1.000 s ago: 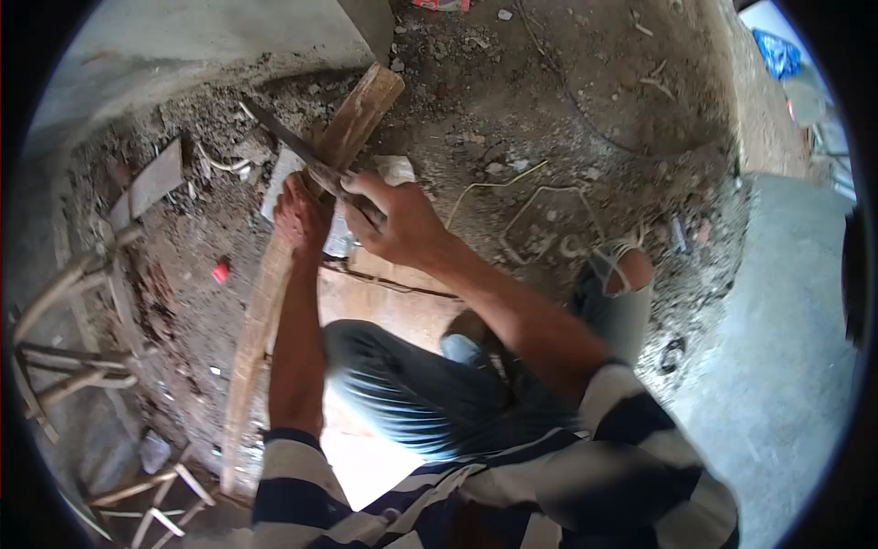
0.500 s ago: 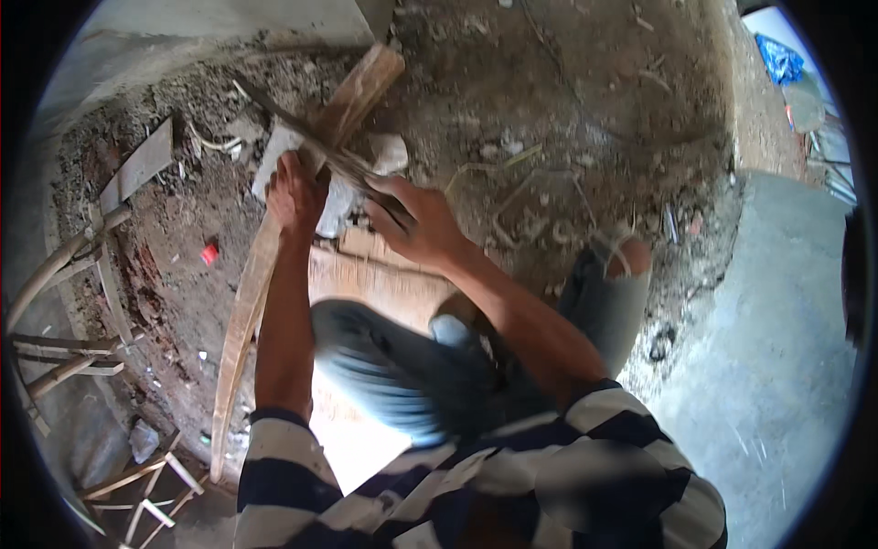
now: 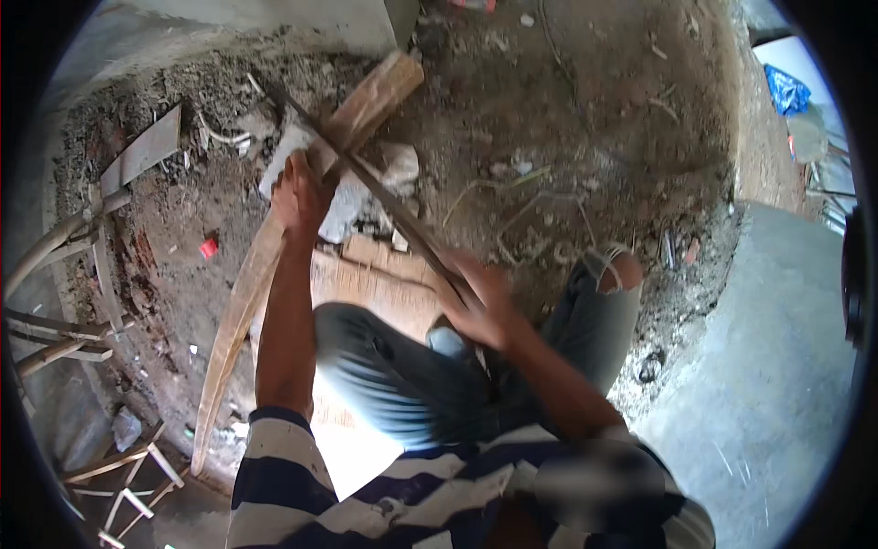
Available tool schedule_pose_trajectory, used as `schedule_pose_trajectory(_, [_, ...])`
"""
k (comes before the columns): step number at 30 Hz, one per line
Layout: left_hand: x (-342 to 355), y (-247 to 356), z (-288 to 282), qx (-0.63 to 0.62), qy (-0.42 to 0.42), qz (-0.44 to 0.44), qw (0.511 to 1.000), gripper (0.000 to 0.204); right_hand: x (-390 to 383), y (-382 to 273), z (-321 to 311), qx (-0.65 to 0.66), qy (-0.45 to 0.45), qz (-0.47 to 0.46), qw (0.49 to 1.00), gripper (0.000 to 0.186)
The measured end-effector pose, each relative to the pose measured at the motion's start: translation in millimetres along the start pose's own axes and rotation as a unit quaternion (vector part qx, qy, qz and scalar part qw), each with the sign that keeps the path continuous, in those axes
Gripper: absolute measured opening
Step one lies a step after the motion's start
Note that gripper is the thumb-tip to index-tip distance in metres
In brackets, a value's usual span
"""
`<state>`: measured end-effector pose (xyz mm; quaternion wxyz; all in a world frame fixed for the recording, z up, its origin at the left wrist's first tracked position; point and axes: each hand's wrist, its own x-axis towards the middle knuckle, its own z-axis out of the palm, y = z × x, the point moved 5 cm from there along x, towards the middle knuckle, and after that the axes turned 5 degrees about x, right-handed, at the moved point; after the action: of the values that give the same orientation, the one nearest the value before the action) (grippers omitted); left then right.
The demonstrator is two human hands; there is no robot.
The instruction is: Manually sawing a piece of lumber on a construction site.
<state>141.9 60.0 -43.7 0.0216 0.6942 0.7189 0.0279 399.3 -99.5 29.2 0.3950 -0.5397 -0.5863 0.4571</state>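
A long, slightly curved piece of timber (image 3: 236,297) runs from beside my left leg to the far wall. My left hand (image 3: 304,197) is closed around it, over pale stone blocks (image 3: 342,212). Just beyond that hand, a dark handsaw (image 3: 389,203) lies slantwise across the timber, its narrow blade seen almost edge-on. My right hand (image 3: 477,300), slightly blurred, is wrapped round the near end of the saw, close to my knees. The handle is mostly hidden in the fingers.
Wooden frames of sticks (image 3: 137,476) and bent poles (image 3: 59,252) stand at the left. A flat board (image 3: 142,151) leans farther up. Near my legs lies a light wooden panel (image 3: 375,279). Rubble covers the dirt floor (image 3: 622,110); smooth concrete (image 3: 768,339) is at the right.
My right hand has drawn the saw back toward my body and to the right, so its blade has slid across the timber. My left hand keeps its hold.
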Motion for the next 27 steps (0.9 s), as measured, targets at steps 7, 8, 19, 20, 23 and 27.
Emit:
schedule_pose_trajectory(7, [1.0, 12.3, -6.4, 0.0, 0.032, 0.009, 0.999, 0.05, 29.6, -2.3, -4.6, 0.013, -0.02, -0.058, 0.998, 0.036])
schedule_pose_trajectory(8, [6.9, 33.8, 2.7, -0.031, 0.014, 0.019, 0.999, 0.05, 92.4, 15.1, 11.7, -0.01, 0.012, -0.104, 0.994, 0.034])
schedule_pose_trajectory(19, [-5.0, -14.7, -27.3, -0.015, 0.021, 0.012, 1.0, 0.052, -23.8, -32.2, -29.6, 0.033, -0.092, 0.01, 0.995, 0.053])
schedule_pose_trajectory(20, [-2.1, -6.9, -13.7, -0.025, 0.016, 0.016, 0.999, 0.052, 30.7, -15.5, 1.4, -0.03, -0.146, 0.092, 0.985, 0.047])
schedule_pose_trajectory(23, [9.3, 10.0, 6.4, -0.029, 0.012, 0.01, 0.999, 0.051, 120.7, -10.8, 45.1, 0.031, -0.033, 0.032, 0.998, 0.031])
schedule_pose_trajectory(27, [13.4, -9.9, -6.3, -0.024, -0.004, -0.007, 1.0, 0.051, -15.4, -12.4, -14.0, -0.04, -0.001, -0.013, 0.999, 0.031])
